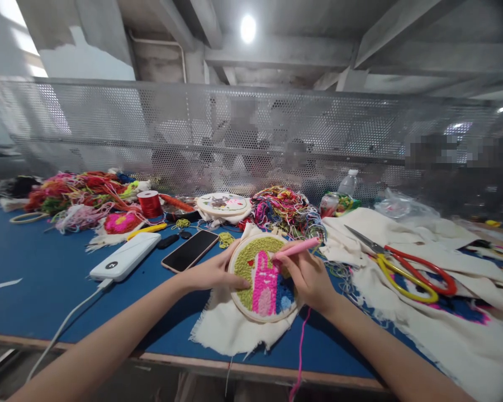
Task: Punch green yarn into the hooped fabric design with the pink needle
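Nearest you, a strand of pink yarn hangs over the near edge of the table, below your right hand. White cloth with a frayed border spreads from under the embroidery hoop, which sits tilted toward you near the middle of that edge. Your left hand has its grip clamped on the hoop's left side, thumb over the front, the other fingers mostly hidden. Your right hand's grip is closed around a pink pen-like tool, its lower end at the top of the pink stitched shape, with green stitching around it and blue at the lower right.

Toward the left edge, a white power bank has a cable running over the near edge; a dark-screened phone lies between it and the hoop. Toward the right edge, scissors with one red and one yellow handle lie open on cream fabric.

Along the far edge you have a red spool, a second hoop, tangled yarn and a plastic bottle, before a perforated metal screen.
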A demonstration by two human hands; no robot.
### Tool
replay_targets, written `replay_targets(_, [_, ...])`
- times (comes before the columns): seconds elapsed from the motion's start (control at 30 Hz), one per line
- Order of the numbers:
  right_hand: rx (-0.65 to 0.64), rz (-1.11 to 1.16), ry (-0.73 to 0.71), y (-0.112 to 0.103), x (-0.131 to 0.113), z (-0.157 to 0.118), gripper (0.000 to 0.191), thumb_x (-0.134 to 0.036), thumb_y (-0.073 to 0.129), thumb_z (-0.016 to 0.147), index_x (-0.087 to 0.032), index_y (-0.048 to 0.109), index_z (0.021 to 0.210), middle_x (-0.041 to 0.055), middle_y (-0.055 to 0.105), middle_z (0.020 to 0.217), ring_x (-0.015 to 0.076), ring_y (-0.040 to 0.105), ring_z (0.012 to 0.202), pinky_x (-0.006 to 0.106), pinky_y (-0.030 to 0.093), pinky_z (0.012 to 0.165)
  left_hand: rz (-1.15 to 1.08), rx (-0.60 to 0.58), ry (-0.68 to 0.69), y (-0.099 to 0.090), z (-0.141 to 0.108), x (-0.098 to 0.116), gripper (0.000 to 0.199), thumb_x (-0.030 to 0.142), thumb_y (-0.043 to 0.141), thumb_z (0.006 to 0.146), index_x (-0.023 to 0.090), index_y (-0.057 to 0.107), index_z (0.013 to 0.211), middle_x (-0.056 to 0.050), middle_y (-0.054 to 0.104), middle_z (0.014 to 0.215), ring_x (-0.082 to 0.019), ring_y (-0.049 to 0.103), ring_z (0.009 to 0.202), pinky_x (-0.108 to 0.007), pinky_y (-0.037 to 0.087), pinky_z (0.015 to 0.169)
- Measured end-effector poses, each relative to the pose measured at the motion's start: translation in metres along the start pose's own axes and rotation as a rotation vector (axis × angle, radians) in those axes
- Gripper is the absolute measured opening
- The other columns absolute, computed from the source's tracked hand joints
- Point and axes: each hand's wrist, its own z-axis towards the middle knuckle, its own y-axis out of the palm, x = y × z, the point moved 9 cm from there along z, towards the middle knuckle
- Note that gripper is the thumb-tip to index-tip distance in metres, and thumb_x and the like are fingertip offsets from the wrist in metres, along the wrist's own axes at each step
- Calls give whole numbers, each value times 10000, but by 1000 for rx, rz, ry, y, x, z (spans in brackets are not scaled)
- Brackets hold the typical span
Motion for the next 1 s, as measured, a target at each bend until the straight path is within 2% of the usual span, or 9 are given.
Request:
replay_targets(0.2, [2,72,52,1,9,-3,126,-293,408,959,-221,507,988,56,670,893,190,668,786,308,517,736,-25,-5,1,0,0,0,1000,152,754,665,332,173,1458,-93,447,1403,-267,524,1171,-357,462,924])
replay_targets(0.37, [-1,29,-29,1,1,-2,121,-269,408,959,-217,517,972,66,668,915,184,654,762,307,511,710,-27,-14,-2,1,0,-1,977,154,750,676,318,183,1455,-100,438,1408,-260,523,1173,-336,468,914])
replay_targets(0.47, [-61,-18,-127,8,-9,1,129,-258,430,949,-214,550,961,78,670,966,197,647,833,315,509,721,-42,-23,-23,3,0,-4,992,150,744,683,319,150,1460,-94,449,1397,-254,513,1184,-334,464,922])
replay_targets(0.57, [-157,-90,-139,19,-11,4,167,-244,436,947,-207,596,919,75,670,951,208,628,897,340,500,782,-40,-19,-9,4,-1,-2,1012,145,749,677,312,135,1464,-96,438,1407,-262,479,1220,-342,451,944])
replay_targets(0.63, [-174,-147,-155,23,-13,6,185,-254,444,943,-202,613,890,77,673,925,223,619,907,363,493,797,-38,-25,0,5,-1,0,1001,147,742,684,302,137,1466,-101,433,1412,-268,468,1232,-348,447,950])
replay_targets(0.73, [-94,-146,-155,16,-13,5,168,-286,460,938,-193,599,918,83,677,920,221,632,873,353,500,781,-33,-37,-5,5,-2,0,987,147,735,694,304,139,1465,-99,427,1420,-271,471,1231,-354,446,951])
replay_targets(0.83, [11,-86,-52,4,-4,2,158,-303,432,951,-197,549,959,70,674,888,193,653,765,308,509,703,-12,-24,2,3,-1,1,1004,152,747,686,321,136,1465,-90,399,1444,-270,467,1235,-352,433,968])
replay_targets(1.0, [44,1,28,-3,4,-2,133,-306,401,960,-220,492,1002,64,663,920,192,669,778,300,520,697,5,-36,-19,1,0,-4,1001,173,748,698,319,125,1468,-91,424,1424,-274,467,1235,-347,445,955])
